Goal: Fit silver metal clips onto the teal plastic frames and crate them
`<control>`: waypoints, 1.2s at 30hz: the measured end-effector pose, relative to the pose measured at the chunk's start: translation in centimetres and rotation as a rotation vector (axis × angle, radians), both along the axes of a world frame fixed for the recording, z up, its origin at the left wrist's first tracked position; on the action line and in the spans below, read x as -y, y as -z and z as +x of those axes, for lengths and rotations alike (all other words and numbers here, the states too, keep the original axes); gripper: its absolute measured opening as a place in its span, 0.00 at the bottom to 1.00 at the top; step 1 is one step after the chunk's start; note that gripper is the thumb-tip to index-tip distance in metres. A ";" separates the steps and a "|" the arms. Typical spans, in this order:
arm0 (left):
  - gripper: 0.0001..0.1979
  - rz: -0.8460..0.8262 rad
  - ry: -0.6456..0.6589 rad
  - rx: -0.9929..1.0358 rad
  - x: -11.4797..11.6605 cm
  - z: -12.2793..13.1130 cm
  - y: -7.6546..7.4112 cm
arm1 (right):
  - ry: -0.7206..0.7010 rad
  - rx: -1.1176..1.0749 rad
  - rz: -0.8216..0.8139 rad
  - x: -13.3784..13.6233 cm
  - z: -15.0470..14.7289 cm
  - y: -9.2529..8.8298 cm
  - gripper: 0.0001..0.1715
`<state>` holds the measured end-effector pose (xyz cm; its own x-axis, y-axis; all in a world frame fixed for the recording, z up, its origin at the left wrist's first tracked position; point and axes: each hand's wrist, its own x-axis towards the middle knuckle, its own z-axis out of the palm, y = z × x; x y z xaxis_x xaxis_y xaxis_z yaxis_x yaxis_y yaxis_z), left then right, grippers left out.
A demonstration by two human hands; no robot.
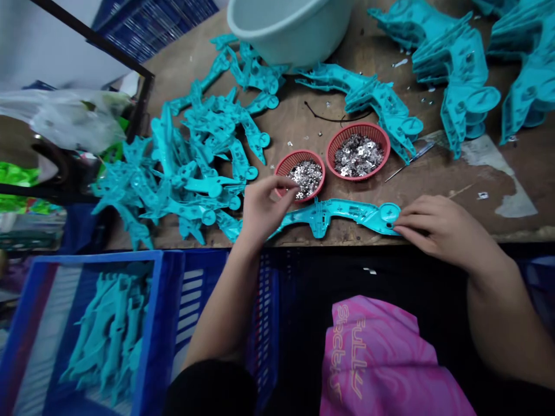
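A long teal plastic part (pixel 333 212) lies along the near edge of the wooden table (pixel 477 173). My right hand (pixel 437 225) rests on its round right end, fingers curled and pressing it down. My left hand (pixel 262 205) is over the rim of the nearer small red basket (pixel 286 164) of silvery metal bits, with fingertips pinched together. Whether a metal bit is in the pinch I cannot make out. A second red basket (pixel 377 134) of the same bits stands just behind to the right.
A heap of teal parts (pixel 191 167) fills the table's left. Stacked teal parts (pixel 459 81) stand at the back right. A pale green basin (pixel 295 29) is at the back. A blue crate (pixel 87 323) with more teal parts sits lower left.
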<state>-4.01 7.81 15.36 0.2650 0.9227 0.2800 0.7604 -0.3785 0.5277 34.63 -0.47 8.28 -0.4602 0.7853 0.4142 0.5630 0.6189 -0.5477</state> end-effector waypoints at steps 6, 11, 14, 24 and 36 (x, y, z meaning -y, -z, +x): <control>0.08 0.245 0.317 0.257 10.8 6.5 0.3 | -0.106 -0.410 -0.193 1.8 -5.8 -4.5 0.15; 0.07 0.345 0.152 0.463 14.0 9.3 4.0 | -0.169 -0.722 -0.358 3.5 -10.0 -4.3 0.11; 0.10 0.321 0.104 0.511 14.0 9.8 4.9 | -0.050 -0.660 -0.348 4.4 -10.8 -3.8 0.11; 0.06 -0.095 0.128 0.746 13.4 9.4 5.0 | 0.143 -0.305 0.016 5.4 -10.9 -2.8 0.24; 0.18 -0.021 0.349 0.532 10.7 6.9 4.9 | 0.169 -0.389 -0.093 2.1 -10.2 -3.5 0.06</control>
<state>2.85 -2.88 10.42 0.3803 0.8141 0.4389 0.2261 -0.5419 0.8094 24.47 -2.57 11.80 -0.1459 0.8784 0.4552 0.3932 0.4737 -0.7881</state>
